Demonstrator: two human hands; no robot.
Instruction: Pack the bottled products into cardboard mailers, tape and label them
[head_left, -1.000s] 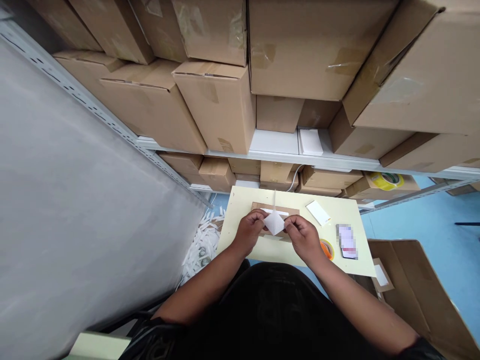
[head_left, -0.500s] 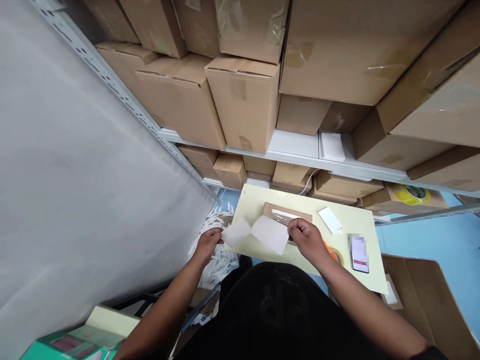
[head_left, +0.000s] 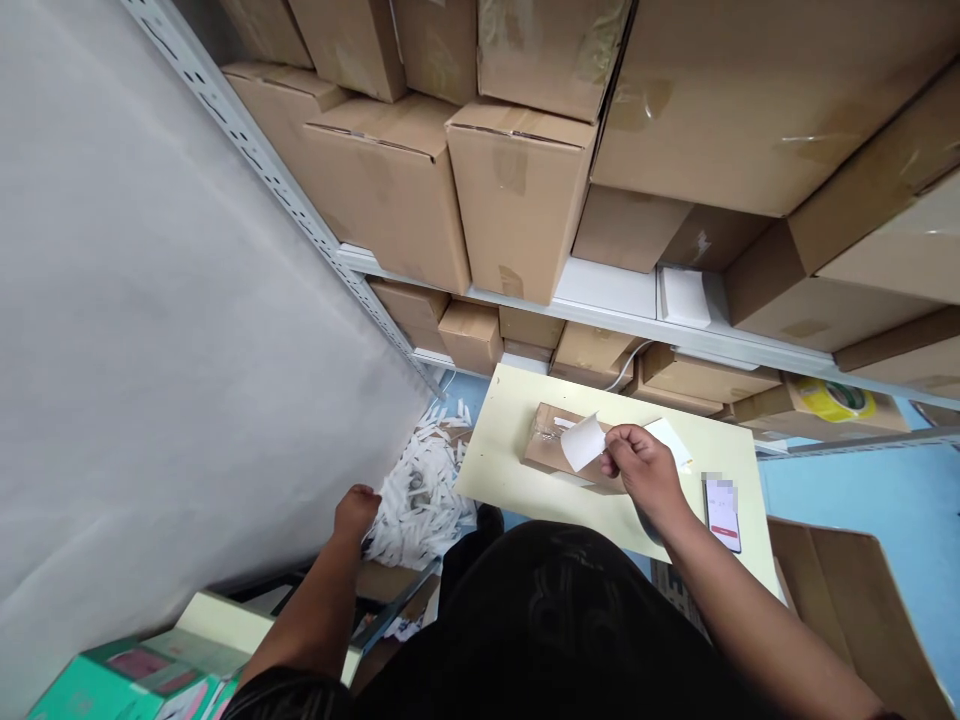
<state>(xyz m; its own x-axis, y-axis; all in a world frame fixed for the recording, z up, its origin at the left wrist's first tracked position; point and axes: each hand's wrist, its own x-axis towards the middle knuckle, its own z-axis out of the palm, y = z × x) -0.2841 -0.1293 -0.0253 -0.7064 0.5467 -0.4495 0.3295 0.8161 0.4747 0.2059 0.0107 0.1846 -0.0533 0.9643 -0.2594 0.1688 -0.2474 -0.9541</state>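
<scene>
My right hand [head_left: 643, 472] pinches a white label-like paper sheet [head_left: 583, 443] by its right edge, with its far end curling up. The sheet hangs over a small taped cardboard box [head_left: 545, 452] on the cream table [head_left: 484, 455], hiding part of its top. I cannot tell whether they touch. Off the table's left side, my left hand [head_left: 358, 511] is closed near a heap of white paper strips [head_left: 420, 500] on the floor. Whatever its fingers may hold is hidden.
A phone [head_left: 722, 512] and a flat white box [head_left: 670, 440] lie on the table's right part. Shelves [head_left: 615, 285] of cardboard boxes stand behind, with a yellow tape roll [head_left: 832, 400] on one box. A grey wall [head_left: 187, 350] rises at left; a large open carton [head_left: 855, 590] stands at right.
My hands have moved apart. The left went down and left, away from the table, and its white piece no longer shows. The right carried its sheet rightward over the box; the orange tape dispenser is now hidden.
</scene>
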